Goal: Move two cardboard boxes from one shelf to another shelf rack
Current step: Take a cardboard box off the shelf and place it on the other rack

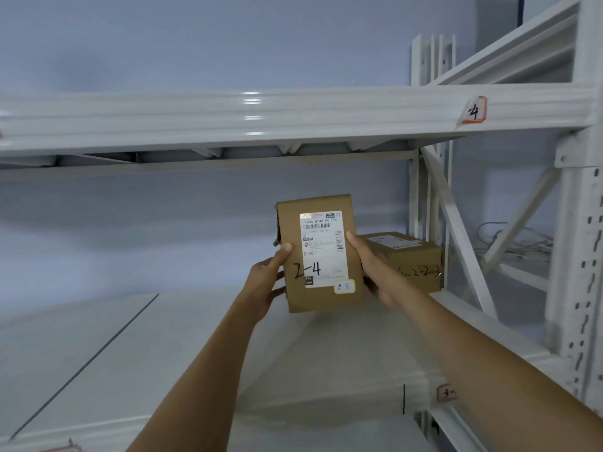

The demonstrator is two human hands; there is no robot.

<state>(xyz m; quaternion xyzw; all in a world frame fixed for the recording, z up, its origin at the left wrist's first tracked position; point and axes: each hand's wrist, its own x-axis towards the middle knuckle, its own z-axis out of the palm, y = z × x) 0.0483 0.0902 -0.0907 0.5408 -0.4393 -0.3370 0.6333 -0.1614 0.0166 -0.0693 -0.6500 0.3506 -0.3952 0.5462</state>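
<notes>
Both hands on one cardboard box [321, 252], held upright above the white shelf board [98, 347] — clear of the surface, label facing the camera. Left hand [272, 282] clamps the box's left edge, thumb on the front face, fingers wrapped behind. Right hand [375, 265] clamps the right edge, thumb tip on the label's side, remaining fingers hidden behind the box. The white shipping label [323, 247] carries a barcode and handwritten "2-4" across its lower part; a small sticker [344, 286] sits at the box's bottom right corner. Second box [408, 261] rests flat on the same shelf board, just behind and right of the held one, against the rack's rear upright — handwriting on its front, partly blocked by the right wrist. Upper beam [261, 115] has a red-edged tag [473, 112] reading "4". Loose cables [515, 243] lie in the neighbouring bay at right.
</notes>
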